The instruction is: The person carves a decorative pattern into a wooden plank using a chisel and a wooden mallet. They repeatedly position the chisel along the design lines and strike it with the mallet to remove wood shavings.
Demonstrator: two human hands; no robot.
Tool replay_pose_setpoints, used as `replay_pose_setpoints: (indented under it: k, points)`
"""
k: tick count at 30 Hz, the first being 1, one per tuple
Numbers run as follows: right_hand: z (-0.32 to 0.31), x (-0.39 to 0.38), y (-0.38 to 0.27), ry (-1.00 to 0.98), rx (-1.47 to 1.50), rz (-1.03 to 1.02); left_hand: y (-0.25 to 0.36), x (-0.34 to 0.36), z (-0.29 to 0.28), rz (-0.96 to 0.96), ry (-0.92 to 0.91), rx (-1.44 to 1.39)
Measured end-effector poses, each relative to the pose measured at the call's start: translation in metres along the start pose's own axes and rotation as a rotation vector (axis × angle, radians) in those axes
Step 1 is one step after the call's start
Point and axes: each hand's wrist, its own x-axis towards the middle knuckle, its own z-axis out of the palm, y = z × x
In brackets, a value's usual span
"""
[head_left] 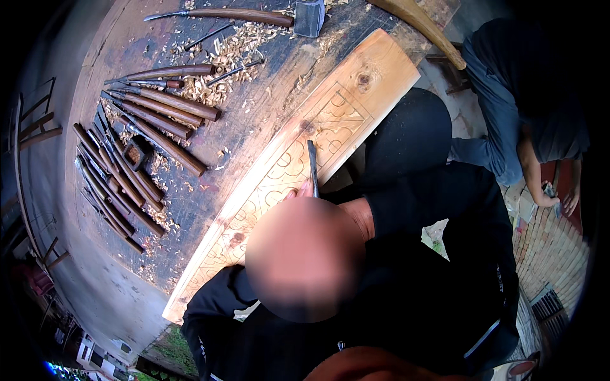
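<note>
A long pale wooden board [375,66] lies slanted along the table edge, with curved and floral outlines drawn or cut into it. A dark metal chisel [313,166] meets the board near its middle. Beside the chisel's shaft, fingertips [300,191] rest close to the wood; which hand they belong to is hidden. My right wrist [359,217] comes in from the right toward the chisel. From the lower left, my left sleeve [222,293] reaches over the board. A round blurred patch covers most of both hands and the chisel's lower part, so their grip is hidden.
Several wooden-handled carving tools [166,105] lie fanned on the table [244,127], more [117,181] nearer left. A mallet or hatchet-like tool [308,19] lies beyond, among wood shavings [235,51]. A curved wooden piece [422,25] juts at the top. Another person [502,108] works at right.
</note>
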Motion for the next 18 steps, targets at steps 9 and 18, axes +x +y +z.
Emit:
replay_pose_setpoints:
  k: [9,18]
  points:
    - [0.0,-0.008,-0.013,0.102,-1.716,-0.218,0.022,-0.008,0.005,-0.007,0.021,0.076]
    - [0.004,-0.016,-0.032,-0.065,-1.599,-0.104,0.043,-0.013,0.028,-0.04,0.123,0.383]
